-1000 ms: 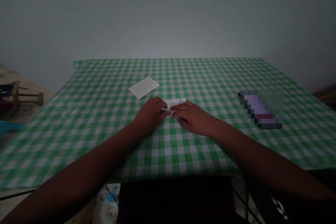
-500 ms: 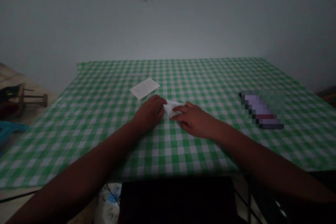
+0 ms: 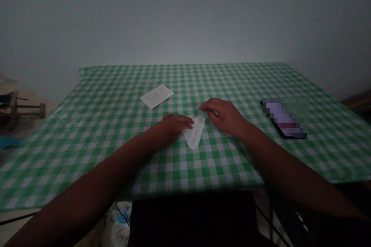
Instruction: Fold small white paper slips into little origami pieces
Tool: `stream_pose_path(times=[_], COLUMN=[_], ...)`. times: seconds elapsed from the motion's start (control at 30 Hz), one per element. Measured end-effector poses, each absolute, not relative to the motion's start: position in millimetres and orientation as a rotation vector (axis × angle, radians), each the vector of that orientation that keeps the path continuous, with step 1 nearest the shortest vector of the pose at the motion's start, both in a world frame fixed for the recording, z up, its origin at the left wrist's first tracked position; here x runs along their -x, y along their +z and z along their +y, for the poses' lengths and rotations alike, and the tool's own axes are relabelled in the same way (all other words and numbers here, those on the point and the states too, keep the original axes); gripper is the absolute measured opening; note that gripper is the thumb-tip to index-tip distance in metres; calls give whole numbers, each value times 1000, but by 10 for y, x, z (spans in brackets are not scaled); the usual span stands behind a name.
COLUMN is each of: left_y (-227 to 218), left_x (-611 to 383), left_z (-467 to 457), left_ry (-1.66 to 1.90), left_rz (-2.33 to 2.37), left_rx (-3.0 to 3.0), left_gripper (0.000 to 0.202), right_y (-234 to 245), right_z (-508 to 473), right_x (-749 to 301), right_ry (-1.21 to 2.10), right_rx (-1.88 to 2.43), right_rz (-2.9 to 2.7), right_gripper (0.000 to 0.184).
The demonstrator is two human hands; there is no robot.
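A folded paper (image 3: pixel 197 134) is laid on the counter (image 3: pixel 174 175), partly covered by the left hand (image 3: pixel 170 129), whose grip cannot be told. Just beside, the right hand (image 3: pixel 226 115) is held with its grip narrowly parted. Beyond, a printed card (image 3: pixel 157 97) is seen.

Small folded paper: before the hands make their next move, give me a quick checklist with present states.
1. Small folded paper on the checkered tablecloth: ok, lying there with its printed side partly visible.
2. Left hand on the paper: ok, fingers over its left part.
3. Right hand on the paper: not ok, it shows apart, beyond the paper's upper right.
4. Printed sheet separate from the paper: ok, farther back and to the left.
5. Phone apart from the right hand: ok, to its right.
6. Crease pressed flat: cannot tell, too small and dim.
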State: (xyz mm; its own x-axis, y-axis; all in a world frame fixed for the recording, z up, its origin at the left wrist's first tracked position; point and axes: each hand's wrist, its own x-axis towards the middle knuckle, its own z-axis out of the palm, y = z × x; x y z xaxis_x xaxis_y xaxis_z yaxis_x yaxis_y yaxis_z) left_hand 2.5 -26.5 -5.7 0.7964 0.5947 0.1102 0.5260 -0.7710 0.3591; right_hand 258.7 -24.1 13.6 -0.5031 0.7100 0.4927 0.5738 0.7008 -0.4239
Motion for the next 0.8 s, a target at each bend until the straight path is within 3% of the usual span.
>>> stream_pose_path(times=[0.3, 0.43, 0.57, 0.8], left_y=[-55, 52, 114, 144], left_x=[6, 31, 43, 47], left_z=[-222, -297, -345, -363], left_ry=[358, 327, 269, 313], left_rz=[674, 768, 771, 717], left_rx=[-2776, -2737, -2701, -2681], left_gripper=[44, 29, 52, 42], right_y=[135, 152, 129, 164], right_z=[-256, -273, -289, -347], right_x=[-2536, -2552, -2571, -2529], right_ry=[582, 577, 575, 503], right_rx=[657, 700, 742, 768], right_rz=[-2694, -2738, -2738, -2750], right_gripper=[21, 29, 39, 26])
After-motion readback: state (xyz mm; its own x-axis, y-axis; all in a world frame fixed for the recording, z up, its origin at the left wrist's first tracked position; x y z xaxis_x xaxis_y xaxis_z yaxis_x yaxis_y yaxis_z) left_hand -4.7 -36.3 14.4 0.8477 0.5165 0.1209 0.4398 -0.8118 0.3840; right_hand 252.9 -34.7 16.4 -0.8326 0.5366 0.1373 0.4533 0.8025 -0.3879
